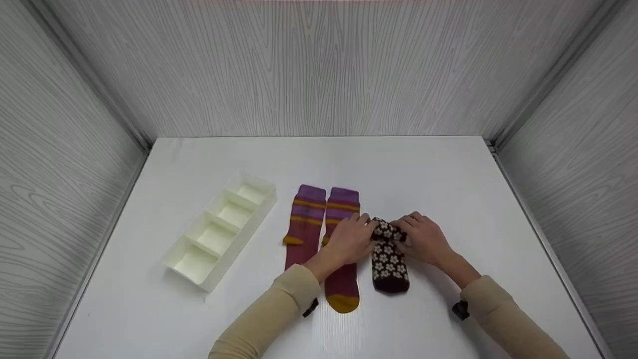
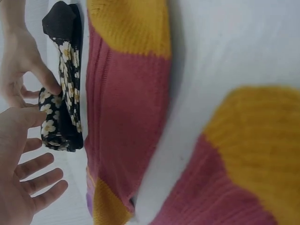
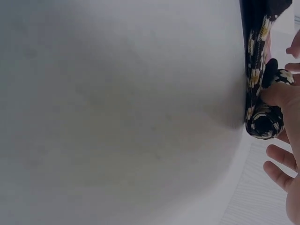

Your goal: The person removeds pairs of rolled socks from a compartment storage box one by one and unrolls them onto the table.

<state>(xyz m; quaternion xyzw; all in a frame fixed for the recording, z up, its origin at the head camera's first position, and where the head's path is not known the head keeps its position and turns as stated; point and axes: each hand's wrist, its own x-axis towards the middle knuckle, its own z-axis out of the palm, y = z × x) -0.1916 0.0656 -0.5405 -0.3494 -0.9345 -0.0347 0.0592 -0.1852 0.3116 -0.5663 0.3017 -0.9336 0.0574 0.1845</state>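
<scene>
A dark flower-patterned sock (image 1: 390, 264) lies on the white table with its far end rolled up and its black toe toward me. The rolled end (image 3: 265, 123) shows as a spiral in the right wrist view. On its left side my left hand (image 1: 353, 238) grips the roll between thumb and index finger, while its other fingers spread out in the left wrist view. From the right side my right hand (image 1: 423, 238) holds the same roll, with the thumb (image 3: 276, 95) pressed against it. Beneath the left wrist and forearm lie two maroon striped socks, partly covered.
A white tray with several compartments (image 1: 227, 257) stands at an angle on the left. Side by side between tray and hands lie the left maroon sock (image 1: 305, 237) and right maroon sock (image 1: 342, 299), with purple cuffs and mustard toes. Grey wood-grain panels (image 1: 319, 70) enclose the table.
</scene>
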